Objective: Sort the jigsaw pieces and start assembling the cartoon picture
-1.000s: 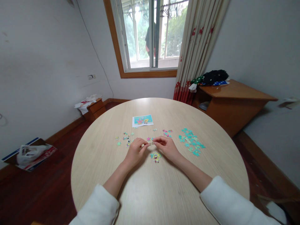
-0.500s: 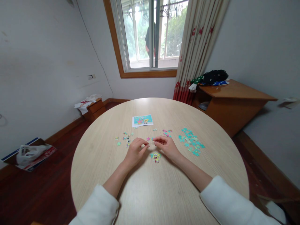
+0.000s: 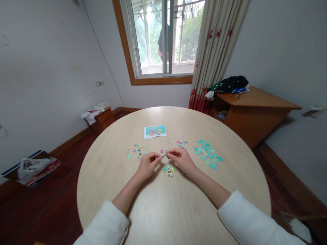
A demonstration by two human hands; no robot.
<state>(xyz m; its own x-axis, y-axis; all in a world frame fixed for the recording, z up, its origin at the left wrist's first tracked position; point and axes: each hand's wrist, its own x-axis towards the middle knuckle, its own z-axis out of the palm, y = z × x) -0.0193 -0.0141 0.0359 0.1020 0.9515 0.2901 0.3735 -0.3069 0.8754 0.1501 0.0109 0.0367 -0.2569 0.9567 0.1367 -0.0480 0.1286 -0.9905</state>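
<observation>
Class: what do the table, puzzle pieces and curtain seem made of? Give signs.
Table: probably wood or laminate, satin, from its pale grain and soft sheen.
Puzzle pieces: perhaps printed card, finish unclear; thin, flat, colourful.
Curtain: seemingly matt fabric, hanging in folds.

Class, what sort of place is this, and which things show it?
Probably a room in a home: a round table with puzzle pieces, a patterned curtain beside the window, and wooden furniture.

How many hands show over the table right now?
2: the left hand, left of the assembled yellow figure, and the right hand, right of it. No others show.
</observation>
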